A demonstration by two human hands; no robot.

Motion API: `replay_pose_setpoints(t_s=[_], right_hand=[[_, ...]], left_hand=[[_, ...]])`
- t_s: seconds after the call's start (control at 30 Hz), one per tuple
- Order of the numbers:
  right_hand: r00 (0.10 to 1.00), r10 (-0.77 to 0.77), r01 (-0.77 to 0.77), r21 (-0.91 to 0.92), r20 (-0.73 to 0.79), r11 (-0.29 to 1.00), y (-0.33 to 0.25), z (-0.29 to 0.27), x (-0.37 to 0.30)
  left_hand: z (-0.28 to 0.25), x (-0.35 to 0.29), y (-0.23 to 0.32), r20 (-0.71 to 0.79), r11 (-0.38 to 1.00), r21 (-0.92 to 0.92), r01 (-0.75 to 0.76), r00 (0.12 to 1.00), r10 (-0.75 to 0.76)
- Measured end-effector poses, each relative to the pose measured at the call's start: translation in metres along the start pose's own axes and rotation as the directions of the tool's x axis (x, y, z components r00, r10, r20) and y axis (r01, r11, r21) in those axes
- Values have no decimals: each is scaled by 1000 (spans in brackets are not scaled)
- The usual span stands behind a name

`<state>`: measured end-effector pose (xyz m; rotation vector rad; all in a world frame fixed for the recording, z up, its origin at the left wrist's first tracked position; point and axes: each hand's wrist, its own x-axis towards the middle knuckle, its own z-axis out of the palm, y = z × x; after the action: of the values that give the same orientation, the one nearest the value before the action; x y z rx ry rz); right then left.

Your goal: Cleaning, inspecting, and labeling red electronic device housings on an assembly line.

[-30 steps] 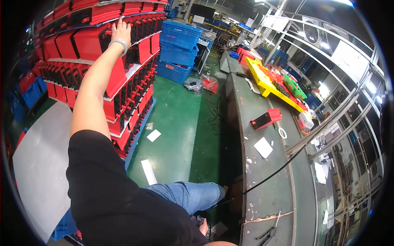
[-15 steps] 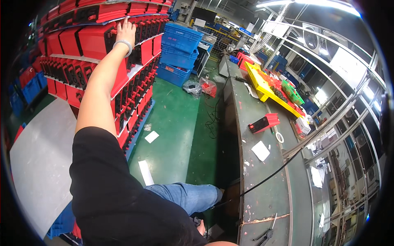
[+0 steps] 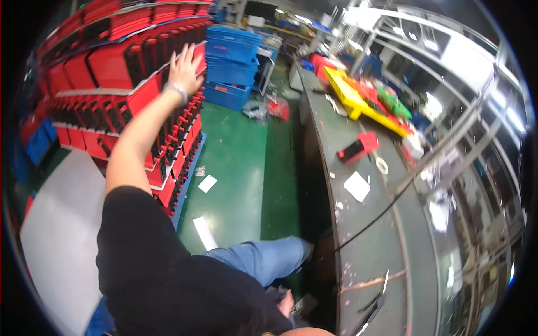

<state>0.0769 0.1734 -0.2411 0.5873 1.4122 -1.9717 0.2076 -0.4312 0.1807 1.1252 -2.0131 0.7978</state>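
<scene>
My left hand (image 3: 186, 71), with a pale band at the wrist, reaches to the right-hand side of a tall stack of red and black box-shaped units (image 3: 109, 64). Its fingers are spread. Motion blur hides whether they touch the units. White sheets lie between the layers of the stack. Low in the picture, my right hand (image 3: 286, 303) shows only in part, close to my jeans-clad leg (image 3: 260, 259). Something dark grey lies beside it, and its fingers are mostly hidden.
Blue crates (image 3: 227, 70) stand beyond the stack. Along the right runs a workbench (image 3: 364, 235) bearing a yellow tray (image 3: 350, 98), a red and black unit (image 3: 358, 148), a tape roll (image 3: 381, 165) and a dark-handled tool (image 3: 372, 311). Clear bags (image 3: 266, 109) and papers lie on the green floor.
My left hand has moved from the stack's upper front edge to the right and slightly down, its fingers now wider apart. The view has shifted a little and blurred.
</scene>
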Motion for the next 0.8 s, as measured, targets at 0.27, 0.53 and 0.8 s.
replay_pose_setpoints(t_s=[0.27, 0.53, 0.8], right_hand=[[988, -151, 148, -178, -7, 973, -33, 45, -46], [763, -601, 644, -200, 239, 738, -186, 54, -215], [460, -884, 808, -371, -88, 458, -324, 66, -121]], left_hand=[[-6, -331, 266, 728, 644, -677, 358, 195, 657], [34, -339, 278, 597, 544, -736, 403, 9, 802], [28, -359, 277, 804, 744, -562, 361, 30, 594]])
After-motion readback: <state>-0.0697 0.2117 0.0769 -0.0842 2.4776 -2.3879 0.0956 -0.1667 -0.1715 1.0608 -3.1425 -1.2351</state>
